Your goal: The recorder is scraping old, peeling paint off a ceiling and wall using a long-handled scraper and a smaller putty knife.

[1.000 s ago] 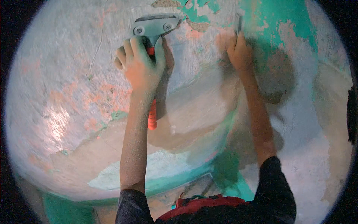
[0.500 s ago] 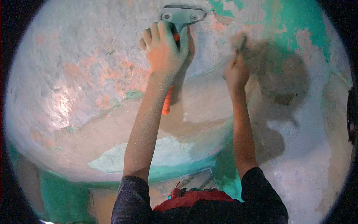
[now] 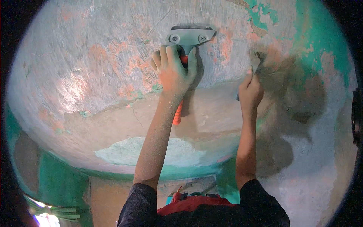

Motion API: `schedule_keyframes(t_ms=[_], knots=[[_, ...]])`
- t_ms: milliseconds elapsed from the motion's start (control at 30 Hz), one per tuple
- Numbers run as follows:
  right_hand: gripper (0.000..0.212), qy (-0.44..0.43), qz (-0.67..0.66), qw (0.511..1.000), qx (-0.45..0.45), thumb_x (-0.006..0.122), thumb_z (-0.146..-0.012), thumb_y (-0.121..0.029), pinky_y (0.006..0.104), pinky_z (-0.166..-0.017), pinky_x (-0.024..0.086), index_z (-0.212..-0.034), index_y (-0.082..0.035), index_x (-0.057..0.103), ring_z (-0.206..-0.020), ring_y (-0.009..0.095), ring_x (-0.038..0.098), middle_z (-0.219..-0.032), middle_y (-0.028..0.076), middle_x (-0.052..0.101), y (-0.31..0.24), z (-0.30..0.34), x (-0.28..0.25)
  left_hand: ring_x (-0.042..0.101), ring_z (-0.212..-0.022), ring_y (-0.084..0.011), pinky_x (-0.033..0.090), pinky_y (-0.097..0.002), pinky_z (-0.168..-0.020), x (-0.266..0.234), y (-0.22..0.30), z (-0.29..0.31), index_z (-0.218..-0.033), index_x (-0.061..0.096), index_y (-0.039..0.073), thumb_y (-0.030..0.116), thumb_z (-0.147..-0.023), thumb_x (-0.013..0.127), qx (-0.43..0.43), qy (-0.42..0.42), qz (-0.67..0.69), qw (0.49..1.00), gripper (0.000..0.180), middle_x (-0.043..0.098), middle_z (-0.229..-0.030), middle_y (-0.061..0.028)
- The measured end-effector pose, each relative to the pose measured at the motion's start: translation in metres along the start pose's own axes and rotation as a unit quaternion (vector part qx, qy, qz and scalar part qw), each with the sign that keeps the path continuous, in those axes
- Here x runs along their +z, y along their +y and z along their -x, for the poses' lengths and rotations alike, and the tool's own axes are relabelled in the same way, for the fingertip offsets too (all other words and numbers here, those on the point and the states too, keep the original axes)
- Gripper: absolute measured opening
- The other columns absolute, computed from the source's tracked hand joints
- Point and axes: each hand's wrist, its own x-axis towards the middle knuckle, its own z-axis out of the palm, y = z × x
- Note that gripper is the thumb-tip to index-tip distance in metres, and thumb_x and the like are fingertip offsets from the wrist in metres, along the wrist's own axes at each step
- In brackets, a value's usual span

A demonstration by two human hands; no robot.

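Note:
My left hand (image 3: 174, 72) is closed round a wide scraper (image 3: 191, 37), near the top of its orange ribbed handle. The scraper's grey head carries two screws and a dark blade along its upper edge, and it lies close to the patchy wall (image 3: 124, 75). Farther right, my right hand (image 3: 251, 92) grips a small putty knife (image 3: 256, 63), blade pointing up at the wall. Fingers cover most of the knife's handle; a dark bluish end shows below them. Whether either blade touches the wall, I cannot tell.
Peeling green paint (image 3: 266, 15) remains at the upper right, around bare plaster. A pale patch (image 3: 147, 151) crosses the wall's lower part. Shadows (image 3: 302, 87) of me fall on the right side. A bright opening (image 3: 47, 217) shows at the lower left.
The view has shifted over the wall. Both hands sit lower in the picture and, against the wall's marks, farther left. The putty knife, blurred before, now appears sharper. Both tools stay held.

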Motion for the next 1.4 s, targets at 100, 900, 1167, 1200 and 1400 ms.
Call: schedule_keyframes(t_ms=[100, 900, 1167, 1200, 1400], knots=[[0.028, 0.034, -0.028, 0.999, 0.009, 0.048, -0.096, -0.025, 0.0487, -0.057, 0.046, -0.099, -0.001, 0.063, -0.069, 0.043, 0.062, -0.077, 0.023, 0.064, -0.004, 0.004, 0.005, 0.046, -0.085, -0.0342, 0.034, -0.0459, -0.077, 0.0, -0.004, 0.005, -0.091, 0.053, 0.005, 0.032, -0.079, 0.071, 0.006, -0.011, 0.0, 1.0, 0.034, 0.052, -0.089, -0.0134], [0.016, -0.014, 0.049, 0.99, -0.13, 0.058, -0.089, -0.021, 0.0456, -0.048, 0.045, -0.08, -0.007, 0.054, -0.049, 0.035, 0.058, -0.055, 0.014, 0.056, -0.02, 0.027, 0.017, 0.045, -0.083, -0.034, 0.033, -0.0461, -0.074, -0.005, -0.007, 0.016, -0.092, 0.051, 0.005, 0.031, -0.081, 0.069, 0.014, 0.007, 0.006, 1.0, 0.034, 0.048, -0.089, -0.0141], [0.013, -0.106, 0.03, 0.976, -0.188, 0.057, -0.089, -0.023, 0.0458, -0.047, 0.047, -0.09, -0.01, 0.058, -0.049, 0.034, 0.06, -0.058, 0.012, 0.06, -0.056, 0.024, 0.015, 0.049, -0.083, -0.0319, 0.041, -0.0405, -0.072, -0.038, -0.034, 0.047, -0.099, 0.047, -0.002, 0.015, -0.081, 0.073, -0.143, 0.028, 0.162, 0.976, 0.036, 0.048, -0.091, -0.0175], [0.013, -0.106, 0.029, 0.976, -0.19, 0.057, -0.089, -0.023, 0.0458, -0.047, 0.047, -0.09, -0.01, 0.058, -0.049, 0.034, 0.06, -0.058, 0.012, 0.06, -0.062, 0.032, 0.015, 0.049, -0.083, -0.0319, 0.041, -0.0405, -0.072, -0.047, -0.036, 0.053, -0.099, 0.047, -0.002, 0.015, -0.081, 0.073, -0.144, 0.029, 0.161, 0.976, 0.036, 0.048, -0.091, -0.0175], [0.008, -0.087, 0.002, 0.964, -0.25, 0.059, -0.087, -0.017, 0.0408, -0.046, 0.046, -0.085, -0.009, 0.058, -0.049, 0.03, 0.06, -0.056, 0.012, 0.058, -0.104, 0.03, 0.021, 0.047, -0.082, -0.0134, 0.045, -0.0284, -0.073, -0.114, -0.066, 0.08, -0.106, 0.043, 0.001, 0.009, -0.088, 0.068, -0.288, 0.082, 0.154, 0.942, 0.032, 0.044, -0.095, -0.0065]])
